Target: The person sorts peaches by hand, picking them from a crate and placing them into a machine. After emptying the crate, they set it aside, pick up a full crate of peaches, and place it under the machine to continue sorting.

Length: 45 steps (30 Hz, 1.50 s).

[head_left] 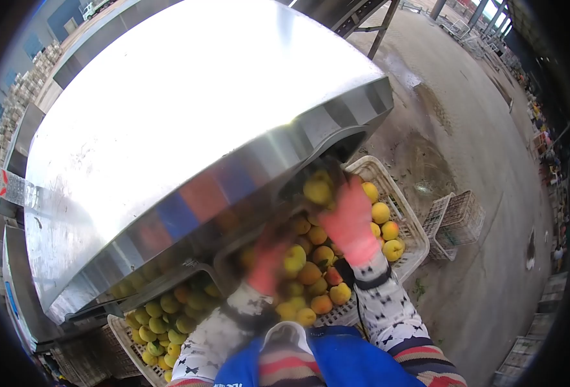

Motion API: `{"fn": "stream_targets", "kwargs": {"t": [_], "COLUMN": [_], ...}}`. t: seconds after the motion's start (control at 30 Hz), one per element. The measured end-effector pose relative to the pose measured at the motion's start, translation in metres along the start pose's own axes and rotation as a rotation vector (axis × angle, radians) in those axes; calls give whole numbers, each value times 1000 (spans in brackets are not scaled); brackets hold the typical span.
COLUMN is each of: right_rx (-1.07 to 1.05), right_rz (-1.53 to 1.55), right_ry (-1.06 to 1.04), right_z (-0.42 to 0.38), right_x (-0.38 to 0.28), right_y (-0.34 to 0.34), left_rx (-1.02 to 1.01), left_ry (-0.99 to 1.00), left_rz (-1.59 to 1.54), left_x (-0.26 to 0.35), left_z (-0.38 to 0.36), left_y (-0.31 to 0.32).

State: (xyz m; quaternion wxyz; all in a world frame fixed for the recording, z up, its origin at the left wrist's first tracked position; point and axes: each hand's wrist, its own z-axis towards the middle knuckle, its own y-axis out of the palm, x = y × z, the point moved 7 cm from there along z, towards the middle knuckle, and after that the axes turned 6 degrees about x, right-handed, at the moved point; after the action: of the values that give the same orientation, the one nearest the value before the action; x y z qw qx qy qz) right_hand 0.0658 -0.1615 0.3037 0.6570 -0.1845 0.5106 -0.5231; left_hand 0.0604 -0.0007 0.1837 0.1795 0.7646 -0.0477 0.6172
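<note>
My right hand [349, 222], in a pink glove, is at the dark opening under the metal machine's edge. Its fingers are closed round a yellow peach [318, 188], partly in shadow. Lower and to the left, my gloved left hand [269, 264] is smeared by motion over the fruit, and its fingers do not show clearly. Beneath both hands, a pale plastic crate [416, 235] holds many yellow and reddish peaches [309, 273]. The metal edge hides part of this crate.
A large shiny metal machine top [169, 116] fills the upper left. Another crate [129, 345] with greener-yellow fruit stands at lower left. On its left side lies a clear plastic bottle [10, 184]. More crates [459, 222] stand on the wet concrete floor [491, 193] at right.
</note>
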Motion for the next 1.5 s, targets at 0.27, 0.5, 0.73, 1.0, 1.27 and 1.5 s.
{"fn": "stream_targets", "kwargs": {"t": [0.27, 0.5, 0.73, 1.0, 1.27, 1.5], "right_rx": [111, -264, -274, 105, 76, -1194], "right_rz": [344, 548, 481, -98, 210, -259], "right_ry": [-16, 45, 28, -221, 60, -91], "right_z": [3, -68, -45, 15, -14, -210], "right_x": [-6, -1, -1, 4, 44, 64], "right_y": [-2, 8, -13, 26, 22, 143], "left_rx": [15, -104, -282, -319, -704, -885], "left_ry": [51, -115, 326, -65, 454, 13], "left_rz": [-59, -382, 201, 568, 1503, 1630], "left_x": [3, -14, 26, -64, -119, -224], "left_z": [-16, -19, -14, -23, -53, -14], "left_y": [-10, -7, 13, -26, -24, 1]}}
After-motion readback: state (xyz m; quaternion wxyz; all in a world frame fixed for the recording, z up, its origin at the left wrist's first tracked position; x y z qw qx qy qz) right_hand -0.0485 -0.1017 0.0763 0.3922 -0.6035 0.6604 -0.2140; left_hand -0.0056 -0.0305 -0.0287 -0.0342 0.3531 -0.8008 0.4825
